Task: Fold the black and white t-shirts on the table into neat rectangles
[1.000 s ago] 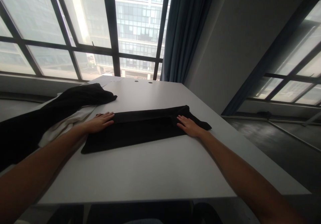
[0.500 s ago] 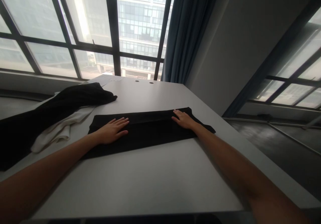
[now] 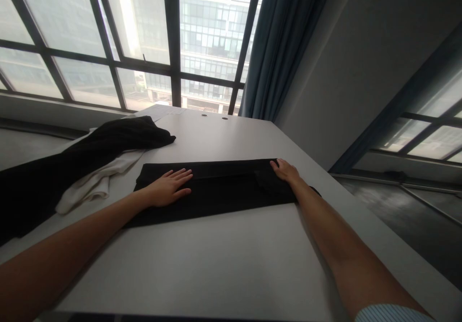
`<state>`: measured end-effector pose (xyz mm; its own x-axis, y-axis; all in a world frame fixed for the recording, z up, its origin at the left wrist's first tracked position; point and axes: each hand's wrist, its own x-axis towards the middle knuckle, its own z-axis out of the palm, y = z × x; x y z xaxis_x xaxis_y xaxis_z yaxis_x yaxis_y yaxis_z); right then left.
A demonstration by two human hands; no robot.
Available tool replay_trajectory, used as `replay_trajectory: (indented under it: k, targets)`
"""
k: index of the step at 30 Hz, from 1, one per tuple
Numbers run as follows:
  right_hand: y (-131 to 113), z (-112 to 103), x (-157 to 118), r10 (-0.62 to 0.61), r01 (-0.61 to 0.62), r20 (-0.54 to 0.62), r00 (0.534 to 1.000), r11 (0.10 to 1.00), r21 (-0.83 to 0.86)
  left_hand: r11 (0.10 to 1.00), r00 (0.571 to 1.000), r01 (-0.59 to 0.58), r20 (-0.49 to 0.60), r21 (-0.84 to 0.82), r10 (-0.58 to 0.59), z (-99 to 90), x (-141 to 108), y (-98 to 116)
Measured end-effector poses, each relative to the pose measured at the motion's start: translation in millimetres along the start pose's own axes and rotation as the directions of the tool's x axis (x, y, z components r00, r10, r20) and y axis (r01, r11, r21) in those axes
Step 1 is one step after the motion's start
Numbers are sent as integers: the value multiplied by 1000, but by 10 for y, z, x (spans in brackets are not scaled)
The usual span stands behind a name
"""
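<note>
Right hand (image 3: 287, 171) sits farther out than half a second ago, shifted from the top of the folded black cloth (image 3: 224, 192) to its far right corner; left hand (image 3: 169, 189) stays in much the same spot. Clock directions taken from mid-view. Black cloth lies flat as a long strip at 6 to 7 o'clock, on the white table (image 3: 224, 259). Left hand at 8 o'clock: palm down, fingers spread, resting loose on the cloth's left part. Right hand toward 3 to 4 o'clock, fingers over the corner; dim there, so can't tell whether it pinches the fabric or only presses. Striped sleeve (image 3: 391, 313) at 4. Rumpled dark garment (image 3: 119, 134) at 9, left of the cloth and apart from it, partly covering a whitish cloth (image 3: 99, 182). Paper (image 3: 168, 112) at 10, window (image 3: 144, 28) around 10 to 11, blue curtain (image 3: 285, 38) at 1.
</note>
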<state>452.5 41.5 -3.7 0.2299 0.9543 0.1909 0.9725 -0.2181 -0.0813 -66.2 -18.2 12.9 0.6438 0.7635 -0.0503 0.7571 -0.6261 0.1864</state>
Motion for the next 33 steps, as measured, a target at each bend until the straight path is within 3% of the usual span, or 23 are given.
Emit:
replay_trajectory:
  k: [3,5,8,11,13,16,22,28,30,33]
  targets:
    - [-188,-141,-181,-49,35,-238,970,997,-64,1000,1000,-1,-8,-28,1,-11,-14,-10]
    - [-389,-213,-363,-112,98,-270,956,993,-65,999,1000,-2,-11,-38,1,-9,-14,-40]
    - [-726,-223,-739,-181,185,-191,965,983,1,999,1000,15,6,-33,-15,-1,-5,-83]
    - [-950,-164,-1106,-288,288,-14,958,956,60,999,999,45,15,-20,-45,2,1,-85]
    - [-983,-150,-1242,-277,265,119,953,958,109,999,998,53,17,-6,-53,-9,1,-67]
    - [-905,-193,-1239,-265,239,221,938,961,138,999,999,49,-5,17,-49,-60,-3,-49]
    - [-821,-227,-1010,-362,332,165,917,925,183,999,983,34,-180,5,-32,-180,-10,-181]
    - [-704,-200,-953,-564,518,39,825,782,345,999,995,35,-91,24,-33,-224,-89,-232]
    - [-492,-179,-895,-498,474,-23,867,808,350,998,997,51,-62,38,-49,-236,-107,-218]
    - [-55,-114,-763,-287,291,-54,956,921,259,995,995,99,-38,28,-98,-248,-112,-236]
